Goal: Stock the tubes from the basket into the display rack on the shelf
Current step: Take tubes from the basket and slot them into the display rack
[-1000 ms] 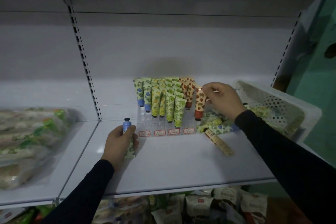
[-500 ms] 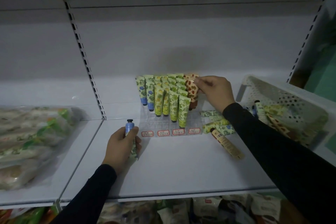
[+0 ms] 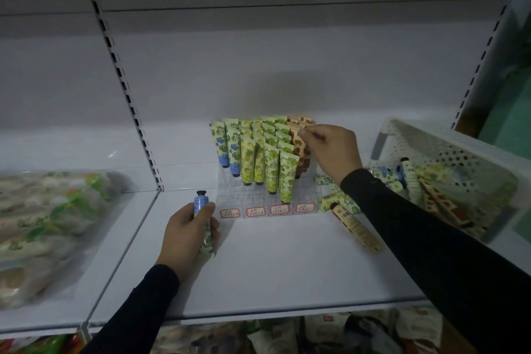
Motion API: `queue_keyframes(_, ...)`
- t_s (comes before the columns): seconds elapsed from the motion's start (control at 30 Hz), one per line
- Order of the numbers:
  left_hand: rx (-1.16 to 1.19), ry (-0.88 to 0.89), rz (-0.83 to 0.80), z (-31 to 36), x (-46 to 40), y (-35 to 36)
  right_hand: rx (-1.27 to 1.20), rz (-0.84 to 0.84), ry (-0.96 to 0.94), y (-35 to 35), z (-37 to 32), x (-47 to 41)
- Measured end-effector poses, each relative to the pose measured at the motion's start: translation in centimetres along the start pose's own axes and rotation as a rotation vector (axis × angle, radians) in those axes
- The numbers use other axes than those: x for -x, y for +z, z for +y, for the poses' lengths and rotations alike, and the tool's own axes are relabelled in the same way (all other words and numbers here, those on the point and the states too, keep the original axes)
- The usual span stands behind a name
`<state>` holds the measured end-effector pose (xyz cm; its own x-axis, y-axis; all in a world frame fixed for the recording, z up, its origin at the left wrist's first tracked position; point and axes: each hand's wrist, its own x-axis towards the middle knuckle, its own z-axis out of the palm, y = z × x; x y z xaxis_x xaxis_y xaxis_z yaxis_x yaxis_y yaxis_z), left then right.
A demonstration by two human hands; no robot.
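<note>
A clear stepped display rack stands mid-shelf, holding rows of blue, yellow, green and red-brown patterned tubes. My right hand pinches the top edge of a red-brown tube standing in the rack's right column. My left hand rests on the shelf in front of the rack's left side and grips a blue-capped tube, cap up. A white perforated basket sits at the right with several tubes inside. More loose tubes lie on the shelf between rack and basket.
The white shelf board has bare room in front of the rack. Bagged goods fill the neighbouring shelf at the left. Packets sit on the shelf below. A slotted upright divides the two bays.
My right hand carried the red-brown tube from beside the rack back into the right column and now holds its top there. My left hand has stayed put with the blue-capped tube.
</note>
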<state>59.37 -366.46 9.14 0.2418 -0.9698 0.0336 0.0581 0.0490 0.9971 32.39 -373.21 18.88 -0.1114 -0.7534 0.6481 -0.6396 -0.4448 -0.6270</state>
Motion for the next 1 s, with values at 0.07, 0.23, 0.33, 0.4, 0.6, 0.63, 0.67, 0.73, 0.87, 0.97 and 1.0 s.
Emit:
queue_keyframes(0.07,0.002,-0.002,0.0,0.1,0.0,0.0,0.007,0.004,-0.005,0.1,0.0,0.0)
queue_keyframes(0.23,-0.009,0.004,0.01,0.0,0.0,0.0,0.006,-0.009,0.001,0.2,0.0,-0.1)
queue_keyframes(0.33,-0.005,0.009,0.005,-0.1,-0.1,-0.1,0.013,-0.026,-0.012,0.1,-0.2,-0.1)
queue_keyframes(0.4,-0.006,0.014,0.0,-0.1,-0.1,-0.1,0.007,-0.019,-0.007,0.1,-0.2,0.2)
queue_keyframes(0.6,-0.005,0.011,-0.012,-0.2,-0.2,-0.2,0.011,0.0,-0.019,0.2,0.5,1.4)
queue_keyframes(0.63,-0.002,0.012,-0.013,-0.2,-0.2,-0.2,0.019,0.002,-0.018,0.2,0.5,1.4)
queue_keyframes(0.67,0.001,0.013,-0.011,-0.3,-0.2,-0.2,0.026,-0.002,-0.015,0.2,0.5,1.3)
queue_keyframes(0.73,0.006,0.013,-0.009,-0.3,-0.2,-0.2,0.031,-0.026,-0.007,0.1,0.4,0.9)
queue_keyframes(0.87,0.01,0.014,-0.018,-0.4,-0.3,-0.3,0.076,-0.075,-0.004,-0.1,0.3,0.3)
queue_keyframes(0.97,0.011,0.015,-0.014,-0.4,-0.3,-0.3,0.114,-0.101,-0.01,-0.1,0.1,-0.2)
queue_keyframes(1.0,0.011,0.014,-0.01,-0.4,-0.3,-0.3,0.125,-0.11,-0.011,0.0,0.1,-0.4)
